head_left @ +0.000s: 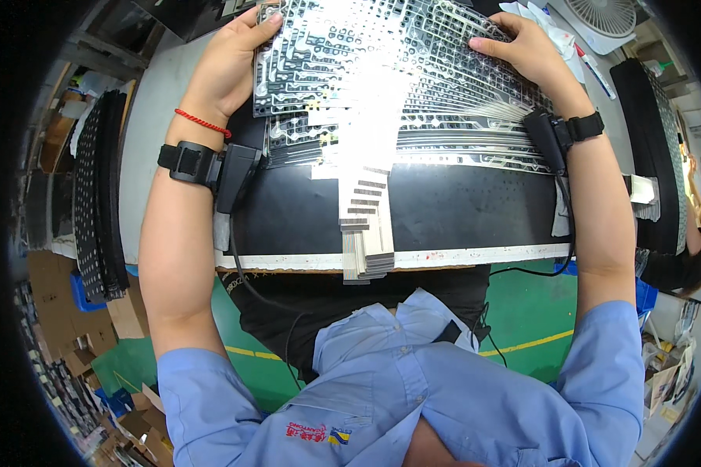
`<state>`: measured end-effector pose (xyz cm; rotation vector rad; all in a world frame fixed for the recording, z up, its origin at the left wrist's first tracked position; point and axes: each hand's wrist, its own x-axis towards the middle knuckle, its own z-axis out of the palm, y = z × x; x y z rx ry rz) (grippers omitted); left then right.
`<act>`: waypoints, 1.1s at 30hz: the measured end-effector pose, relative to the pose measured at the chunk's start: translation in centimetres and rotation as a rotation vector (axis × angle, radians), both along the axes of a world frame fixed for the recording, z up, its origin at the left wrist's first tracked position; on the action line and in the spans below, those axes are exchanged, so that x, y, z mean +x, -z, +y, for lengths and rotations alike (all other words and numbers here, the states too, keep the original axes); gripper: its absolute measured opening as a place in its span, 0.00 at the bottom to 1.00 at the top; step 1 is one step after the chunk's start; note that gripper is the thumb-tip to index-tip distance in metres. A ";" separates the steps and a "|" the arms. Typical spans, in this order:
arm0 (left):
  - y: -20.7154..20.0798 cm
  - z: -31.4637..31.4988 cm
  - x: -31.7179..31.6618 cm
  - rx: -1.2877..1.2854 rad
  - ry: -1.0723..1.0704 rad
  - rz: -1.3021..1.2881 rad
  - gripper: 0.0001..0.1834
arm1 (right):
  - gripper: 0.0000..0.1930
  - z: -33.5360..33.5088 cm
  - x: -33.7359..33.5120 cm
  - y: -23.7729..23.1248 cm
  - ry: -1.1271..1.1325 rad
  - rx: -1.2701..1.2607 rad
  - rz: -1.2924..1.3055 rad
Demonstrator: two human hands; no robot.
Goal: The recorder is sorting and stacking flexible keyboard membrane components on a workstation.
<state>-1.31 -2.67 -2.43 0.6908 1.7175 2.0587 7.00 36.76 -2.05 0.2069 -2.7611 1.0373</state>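
Squaring up a stack of clear flexible circuit sheets [382, 62] on a black mat [444, 210]. Judgement: best done with both palms pressing evenly inward at the two ends, keeping the edges flush and the long ribbon tails [366, 226] straight toward the body so none kinks or slides out of the pile. Far left, a stack of dark perforated strips [101, 194] stands on edge beside the grey tabletop [152, 117], untouched. Left hand [230, 66]: fingers curled loosely around the left end of the sheets, fingertips at the top left corner, palm against the edge; not clamped hard, more a steadying cup. A black wrist strap [183, 162] with a cabled unit sits below it. Centre: glare washes out the sheet tops; tails hang over the white table edge [459, 255]. Right hand [526, 50]: fingers laid flat and spread on the upper right of the sheets, pressing down, not pinching. Beyond it, a red-and-white pen [596, 70] and a white fan [604, 15], well apart.
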 end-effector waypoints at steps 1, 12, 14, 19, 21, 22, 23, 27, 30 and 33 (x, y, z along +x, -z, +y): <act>0.3 -0.3 -0.4 -0.011 0.012 0.003 0.19 | 0.25 0.1 -0.1 0.0 0.002 -0.008 -0.002; 0.8 -0.8 -1.1 -0.018 0.024 -0.083 0.17 | 0.27 -0.3 0.1 -0.2 0.033 0.029 0.034; 0.8 -0.9 -1.3 -0.004 -0.006 -0.098 0.18 | 0.27 -0.4 -0.1 -0.2 0.033 0.036 0.033; 0.0 0.1 -0.2 0.010 -0.071 -0.049 0.18 | 0.27 -0.1 -0.2 -0.2 0.054 0.054 -0.007; 0.0 -0.1 -0.5 0.010 0.002 -0.038 0.20 | 0.27 0.0 -0.1 -0.1 0.048 0.021 -0.011; 0.0 -0.2 -0.6 -0.001 -0.012 -0.030 0.20 | 0.27 0.1 -0.1 -0.1 0.046 0.006 -0.013; 0.0 -0.3 -0.5 -0.012 -0.025 -0.022 0.20 | 0.27 0.1 -0.1 -0.1 0.044 -0.008 -0.016; -0.3 0.5 0.2 0.045 -0.043 -0.072 0.22 | 0.22 -0.1 0.3 -0.5 0.069 -0.014 -0.049; -0.2 0.1 -0.1 -0.053 -0.064 -0.016 0.25 | 0.17 -1.6 1.0 -1.7 0.135 0.003 -0.080; 0.2 0.1 -0.1 -0.085 -0.101 0.016 0.27 | 0.19 -2.3 1.4 -2.9 0.184 0.018 -0.136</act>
